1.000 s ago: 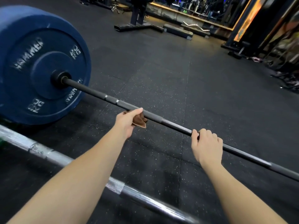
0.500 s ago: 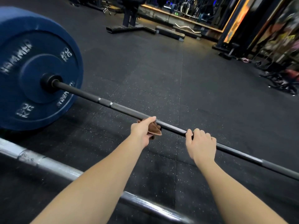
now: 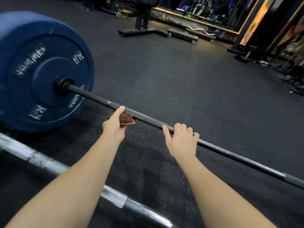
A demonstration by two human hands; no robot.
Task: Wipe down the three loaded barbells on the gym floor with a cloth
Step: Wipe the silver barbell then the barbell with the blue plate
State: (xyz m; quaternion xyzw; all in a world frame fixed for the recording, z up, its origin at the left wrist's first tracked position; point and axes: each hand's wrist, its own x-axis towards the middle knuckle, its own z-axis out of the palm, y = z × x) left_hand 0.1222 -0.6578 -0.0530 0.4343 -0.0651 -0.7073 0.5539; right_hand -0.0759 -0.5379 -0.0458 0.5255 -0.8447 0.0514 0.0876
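Wiping black barbell (image 3: pixel 148 119): left hand (image 3: pixel 115 127) pinches brown cloth (image 3: pixel 126 120) against it near blue plate (image 3: pixel 41 71); right hand (image 3: pixel 181 142) fingers (image 3: pixel 183 127) curl over it, steadying. Best wrap cloth fully round, press firmly.

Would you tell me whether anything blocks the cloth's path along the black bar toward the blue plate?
Nothing visible: the black bar runs bare from the cloth in the left hand to the blue plate.
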